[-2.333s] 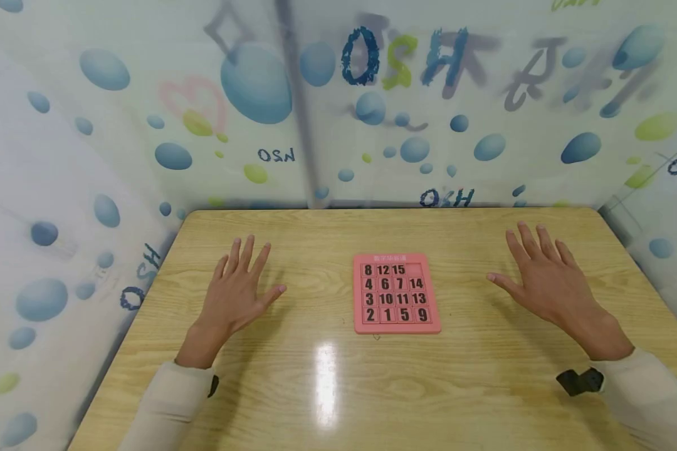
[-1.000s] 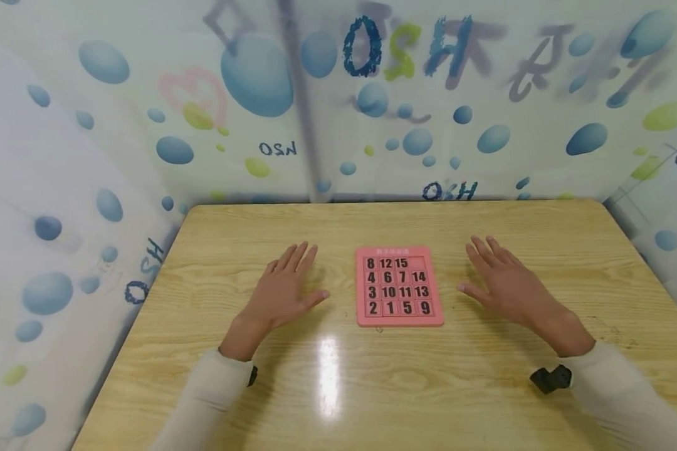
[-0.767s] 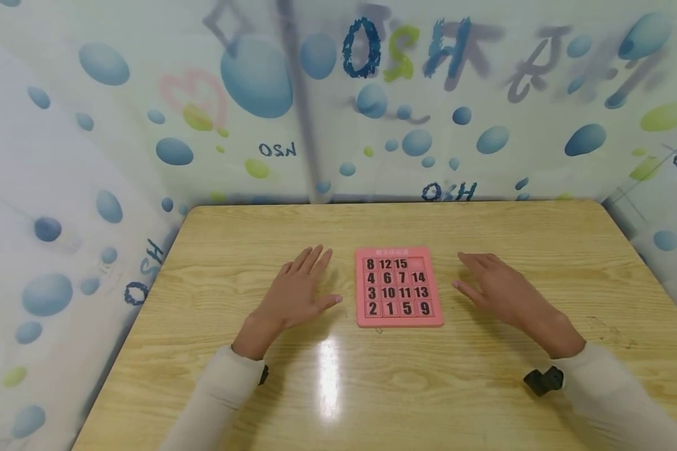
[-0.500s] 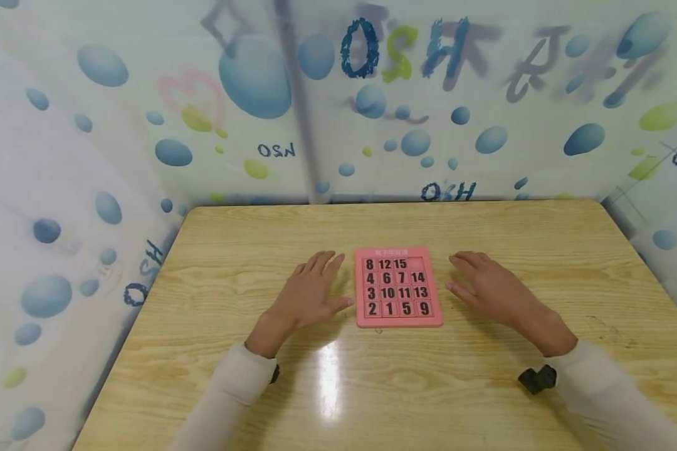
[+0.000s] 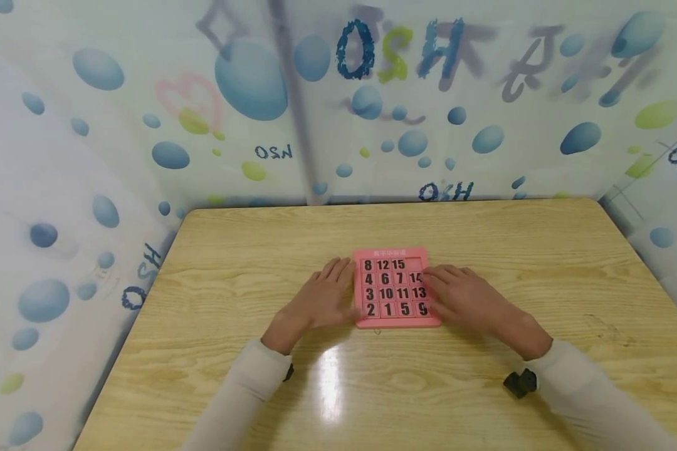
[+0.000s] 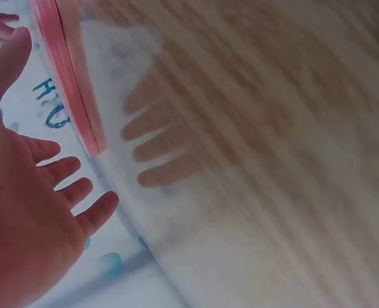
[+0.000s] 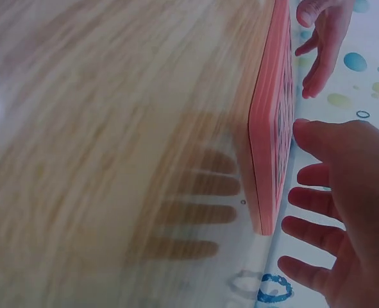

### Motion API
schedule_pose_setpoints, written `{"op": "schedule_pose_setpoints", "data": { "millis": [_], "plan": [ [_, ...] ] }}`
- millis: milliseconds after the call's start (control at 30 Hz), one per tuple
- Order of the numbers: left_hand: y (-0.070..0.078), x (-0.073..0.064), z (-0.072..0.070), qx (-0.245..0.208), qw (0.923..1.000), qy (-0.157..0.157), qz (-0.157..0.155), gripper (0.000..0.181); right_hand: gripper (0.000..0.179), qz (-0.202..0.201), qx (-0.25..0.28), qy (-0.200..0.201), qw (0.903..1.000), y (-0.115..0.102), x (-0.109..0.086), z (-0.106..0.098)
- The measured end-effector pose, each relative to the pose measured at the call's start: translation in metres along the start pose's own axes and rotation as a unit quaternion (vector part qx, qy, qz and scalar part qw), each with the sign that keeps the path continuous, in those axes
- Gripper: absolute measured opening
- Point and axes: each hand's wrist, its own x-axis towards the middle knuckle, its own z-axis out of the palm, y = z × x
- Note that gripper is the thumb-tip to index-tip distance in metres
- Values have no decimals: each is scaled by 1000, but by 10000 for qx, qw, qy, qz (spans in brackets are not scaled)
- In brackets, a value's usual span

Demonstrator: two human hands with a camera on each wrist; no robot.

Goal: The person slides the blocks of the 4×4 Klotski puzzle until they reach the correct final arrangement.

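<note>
A pink sliding number puzzle [image 5: 395,286] lies flat on the wooden table, with several black-numbered tiles and one gap at its top right corner. At its left edge hovers my left hand [image 5: 323,297], fingers extended and thumb over the lower left corner. My right hand [image 5: 467,297] is at the opposite side, its fingertips overlapping the 14 and 9 tiles in the head view. In the left wrist view, that left hand [image 6: 35,212] is spread beside the puzzle's side [image 6: 70,77]. The right wrist view shows the right hand [image 7: 359,192] raised near the puzzle [image 7: 269,122], apparently not gripping it.
The glossy wood-grain table [image 5: 372,394] reflects a bright light and the hands. Behind it stands a wall covering [image 5: 344,138] printed with blue and green drops. Both forearms wear pale sleeves with a dark strap at each wrist.
Both hands have moved inward from far apart to the two sides of the puzzle. The puzzle and its tiles stay as they were.
</note>
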Motion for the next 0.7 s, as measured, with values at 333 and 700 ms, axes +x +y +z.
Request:
{"op": "schedule_pose_setpoints", "data": {
  "millis": [333, 700],
  "plan": [
    [1, 4, 2, 197, 9993, -311, 96, 100, 48, -222, -154, 59, 9996, -6, 3, 7],
    [3, 5, -4, 317, 9968, -734, 60, 107, 47, -242, -315, 68, 9992, -7, 4, 6]
  ]
}}
